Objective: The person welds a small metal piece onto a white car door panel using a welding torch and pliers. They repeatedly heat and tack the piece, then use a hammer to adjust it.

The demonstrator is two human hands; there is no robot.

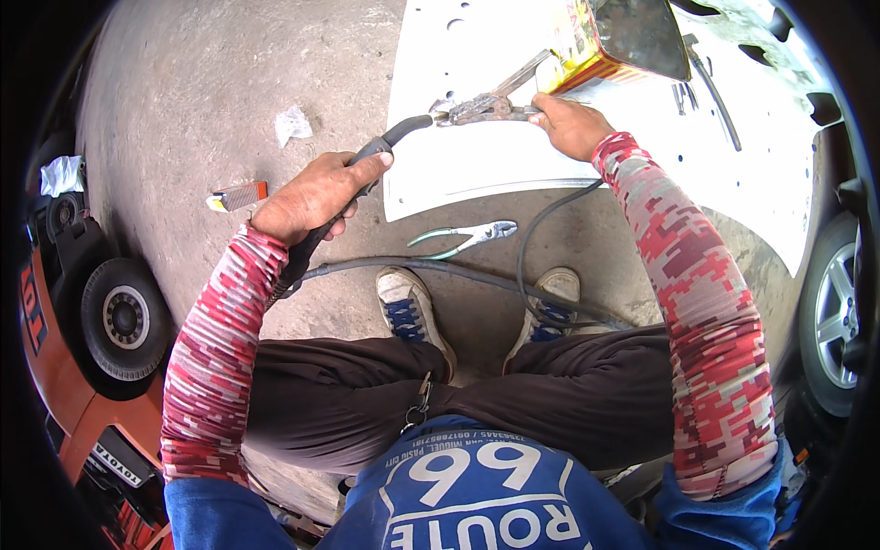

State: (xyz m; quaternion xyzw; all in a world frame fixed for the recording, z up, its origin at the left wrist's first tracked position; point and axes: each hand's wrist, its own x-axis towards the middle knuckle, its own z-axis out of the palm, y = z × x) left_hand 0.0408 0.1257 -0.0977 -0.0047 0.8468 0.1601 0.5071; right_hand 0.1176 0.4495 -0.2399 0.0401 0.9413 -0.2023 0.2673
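My left hand (312,194) is closed around the black handle of a welding torch (401,129), whose curved neck points up and to the right. In my right hand (576,128) are worn metal locking pliers (495,109). Their jaws meet the tip of the torch; whether they clamp it firmly is too small to tell. From the torch's rear a dark cable (394,263) runs across the floor past my shoes. Slip-joint pliers (472,238) with pale green handles lie on the concrete between the cable and a white perforated panel (440,186).
On the panel stands a yellow and red tin (584,50) with a dark opening, near a dark rod-like tool (715,96). Crumpled plastic (292,126) and a small box (237,196) lie at left. Wheels flank me: a loose-looking one (123,317) and a silver-rimmed one (834,316).
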